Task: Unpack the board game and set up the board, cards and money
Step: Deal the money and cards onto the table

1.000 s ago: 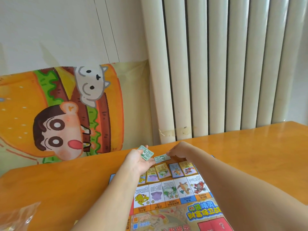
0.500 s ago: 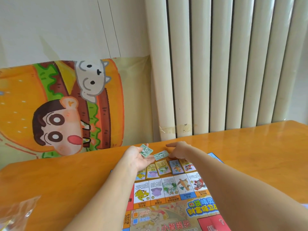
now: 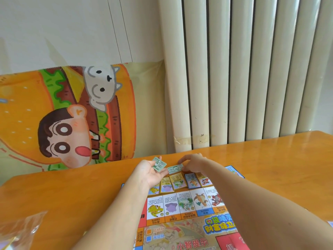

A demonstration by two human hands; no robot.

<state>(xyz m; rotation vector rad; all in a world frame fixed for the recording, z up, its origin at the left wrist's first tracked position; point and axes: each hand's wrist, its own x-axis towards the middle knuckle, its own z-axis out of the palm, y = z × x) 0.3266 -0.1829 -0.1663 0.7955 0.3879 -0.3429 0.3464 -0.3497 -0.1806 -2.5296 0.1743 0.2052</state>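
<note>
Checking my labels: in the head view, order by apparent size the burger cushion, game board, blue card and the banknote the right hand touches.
1. Burger cushion
2. Game board, partly out of frame
3. Blue card and banknote, too alike to rank

Orange table (image 3: 270,159) — board (image 3: 180,222), cards (image 3: 178,181)

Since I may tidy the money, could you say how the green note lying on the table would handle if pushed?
The green note looks thin, so it is probably light and floppy. On the glossy table it would likely slide, yet lying flat it may resist pinching.
</note>
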